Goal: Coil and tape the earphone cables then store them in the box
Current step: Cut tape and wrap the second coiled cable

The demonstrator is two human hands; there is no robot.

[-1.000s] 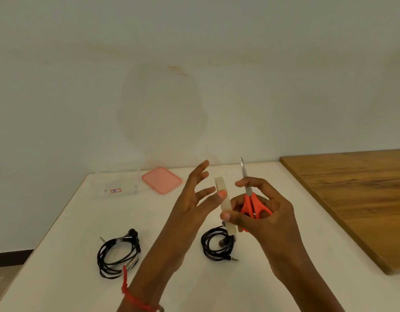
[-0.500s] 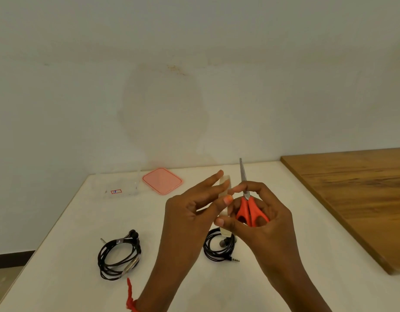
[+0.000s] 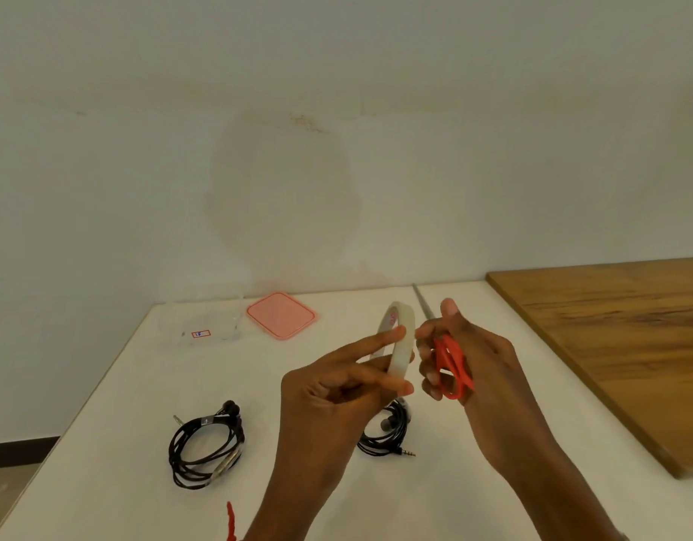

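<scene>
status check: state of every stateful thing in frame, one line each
left hand: pinches the tape roll, raised above the table
right hand: curled round the scissors
tape roll: held on edge, off the table
scissors: blades together, tip up
left earphone coil: coiled, on table
right earphone coil: coiled, on table, partly hidden by left hand
box: open, lid off
lid: flat on table beside box

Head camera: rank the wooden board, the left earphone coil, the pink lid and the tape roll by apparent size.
1. wooden board
2. left earphone coil
3. pink lid and tape roll: they look alike, and the roll is held nearer the camera, so unranked.
</scene>
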